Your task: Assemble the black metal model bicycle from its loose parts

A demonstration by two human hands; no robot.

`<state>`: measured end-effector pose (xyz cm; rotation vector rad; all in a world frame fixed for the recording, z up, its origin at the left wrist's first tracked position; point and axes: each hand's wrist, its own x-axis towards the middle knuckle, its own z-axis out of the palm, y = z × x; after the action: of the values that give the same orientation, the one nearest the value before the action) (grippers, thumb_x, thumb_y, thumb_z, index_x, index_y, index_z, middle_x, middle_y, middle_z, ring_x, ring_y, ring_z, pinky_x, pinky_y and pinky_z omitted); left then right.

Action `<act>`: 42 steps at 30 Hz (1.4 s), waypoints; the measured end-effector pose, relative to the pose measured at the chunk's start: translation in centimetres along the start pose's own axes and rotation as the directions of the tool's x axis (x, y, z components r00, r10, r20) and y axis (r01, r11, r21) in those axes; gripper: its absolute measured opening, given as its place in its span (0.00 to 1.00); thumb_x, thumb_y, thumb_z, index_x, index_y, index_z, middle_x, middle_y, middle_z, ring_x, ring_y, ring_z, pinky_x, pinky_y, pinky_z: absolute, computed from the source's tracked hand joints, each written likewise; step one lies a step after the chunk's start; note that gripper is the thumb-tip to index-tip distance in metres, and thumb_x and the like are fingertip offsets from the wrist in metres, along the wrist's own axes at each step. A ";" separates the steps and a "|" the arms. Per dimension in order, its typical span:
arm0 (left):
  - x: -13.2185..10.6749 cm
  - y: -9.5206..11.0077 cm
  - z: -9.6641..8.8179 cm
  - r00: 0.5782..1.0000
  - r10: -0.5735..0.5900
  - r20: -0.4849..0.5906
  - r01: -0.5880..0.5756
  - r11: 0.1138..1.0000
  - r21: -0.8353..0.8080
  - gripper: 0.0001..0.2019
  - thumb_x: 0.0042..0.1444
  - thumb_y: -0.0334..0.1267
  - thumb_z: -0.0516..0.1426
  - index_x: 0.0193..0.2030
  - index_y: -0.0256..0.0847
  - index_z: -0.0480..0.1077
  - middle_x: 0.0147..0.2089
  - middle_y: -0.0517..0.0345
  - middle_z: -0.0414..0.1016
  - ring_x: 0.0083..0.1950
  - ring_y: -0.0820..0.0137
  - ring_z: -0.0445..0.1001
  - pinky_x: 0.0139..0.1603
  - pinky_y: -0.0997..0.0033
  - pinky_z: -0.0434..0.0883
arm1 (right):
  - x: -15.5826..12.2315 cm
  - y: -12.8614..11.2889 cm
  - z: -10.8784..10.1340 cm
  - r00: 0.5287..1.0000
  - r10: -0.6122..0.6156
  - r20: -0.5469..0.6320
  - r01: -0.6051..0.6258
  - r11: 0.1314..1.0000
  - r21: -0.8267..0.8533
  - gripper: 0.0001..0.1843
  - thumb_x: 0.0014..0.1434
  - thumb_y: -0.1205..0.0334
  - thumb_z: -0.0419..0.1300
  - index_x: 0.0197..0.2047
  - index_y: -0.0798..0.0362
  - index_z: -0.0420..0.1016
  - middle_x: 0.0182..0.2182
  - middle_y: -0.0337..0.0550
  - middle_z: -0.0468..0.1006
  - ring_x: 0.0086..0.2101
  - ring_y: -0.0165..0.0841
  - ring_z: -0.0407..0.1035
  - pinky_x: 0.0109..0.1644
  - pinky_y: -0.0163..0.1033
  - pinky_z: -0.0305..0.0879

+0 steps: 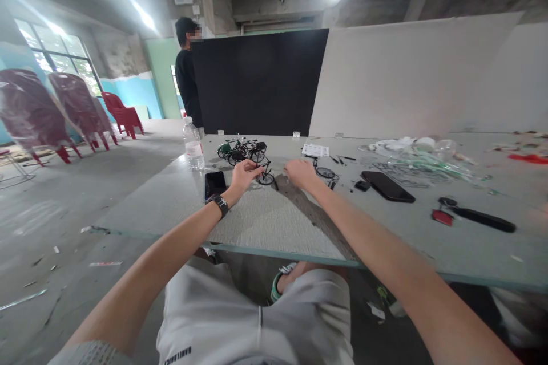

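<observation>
A: Hands (244, 175)?
B: 2; one left, one right.
A: Phones (387, 186)?
B: 2; same split.
A: Bottle (194, 153), watch (221, 205), sheet (315, 150)?
B: 1 each.
A: Bikes (258, 155)?
B: Far cluster overlaps; total unreadable.

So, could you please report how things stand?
Left hand holding small bicycle. Right hand off to its right, grip unclear. More small bicycles just beyond left hand.

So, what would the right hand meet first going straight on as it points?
The right hand would probably meet the small bicycle at the left hand first, though depth is unclear.
</observation>
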<state>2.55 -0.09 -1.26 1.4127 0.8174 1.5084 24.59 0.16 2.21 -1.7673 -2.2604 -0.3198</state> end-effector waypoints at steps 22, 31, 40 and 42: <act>-0.2 1.1 0.0 0.988 -0.151 -0.034 0.137 0.956 -0.261 0.18 0.45 0.35 0.74 0.37 0.36 0.72 0.36 0.54 0.81 0.34 0.71 0.80 0.50 0.60 0.78 | -1.7 -5.9 0.3 0.999 -0.002 -0.035 0.029 0.592 0.806 0.25 0.71 0.42 0.53 0.31 0.52 0.70 0.28 0.44 0.79 0.22 0.29 0.68 0.26 0.32 0.63; -0.3 1.4 -0.1 0.989 -0.144 -0.031 0.131 0.954 -0.270 0.16 0.45 0.32 0.74 0.40 0.33 0.79 0.38 0.50 0.83 0.34 0.70 0.80 0.54 0.56 0.78 | -2.0 -5.8 0.4 0.994 -0.027 -0.110 0.106 0.575 0.812 0.26 0.68 0.34 0.53 0.35 0.50 0.66 0.25 0.41 0.75 0.22 0.32 0.68 0.27 0.36 0.63; -0.3 1.3 0.0 0.990 -0.140 -0.006 0.132 0.943 -0.305 0.14 0.44 0.30 0.74 0.39 0.31 0.80 0.38 0.49 0.84 0.37 0.69 0.81 0.57 0.56 0.77 | -1.1 -5.3 1.3 0.986 -0.027 -0.163 0.142 0.633 0.761 0.28 0.64 0.34 0.56 0.28 0.51 0.68 0.24 0.44 0.76 0.25 0.35 0.68 0.29 0.38 0.59; -0.3 1.2 -0.1 0.991 -0.137 0.002 0.131 0.944 -0.304 0.15 0.44 0.30 0.74 0.39 0.31 0.80 0.38 0.48 0.84 0.38 0.68 0.82 0.57 0.56 0.77 | -1.0 -5.2 1.4 0.985 -0.014 -0.171 0.138 0.655 0.743 0.27 0.65 0.37 0.56 0.28 0.51 0.68 0.24 0.43 0.77 0.25 0.35 0.68 0.30 0.38 0.59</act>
<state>2.29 -0.78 -0.32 1.0949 0.6464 1.4729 19.64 -1.55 0.45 -1.1466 -1.9190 0.4266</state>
